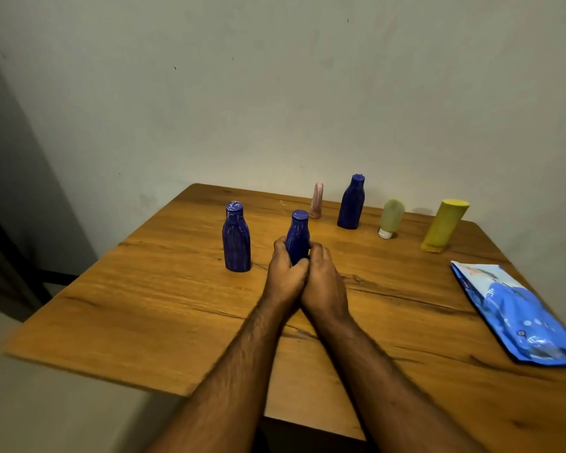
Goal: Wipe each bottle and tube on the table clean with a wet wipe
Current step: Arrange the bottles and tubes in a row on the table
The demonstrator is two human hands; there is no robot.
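Both forearms reaching forward from six o'clock, converging at the table's centre. Left hand [283, 273] and right hand [324, 279] pressing together side by side, each grasping the lower body of the middle blue bottle [298, 235], fingers curling round it from either side. Bottle standing upright, cap on, base hidden behind the hands; whether a wipe is lying inside the grasp cannot be told.

Standing just beside the hands at nine o'clock, apart from them: the left blue bottle [236, 238], upright and capped. Standing at one o'clock, toward the wall: the far blue bottle [352, 202], upright, flip cap closed. Making three blue bottles in all.

Standing at twelve o'clock beside the far bottle: a pink tube [317, 201], thin and on end. Sitting at two o'clock, cap downward: a pale green tube [391, 219], white cap touching the wooden table [144, 305]. Leaning farther along at two o'clock: a yellow tube [443, 225], tilting rightward. Making three tubes.

Lying flat at three to four o'clock by the table edge: one blue wipes pack [517, 313]; contents not showing.
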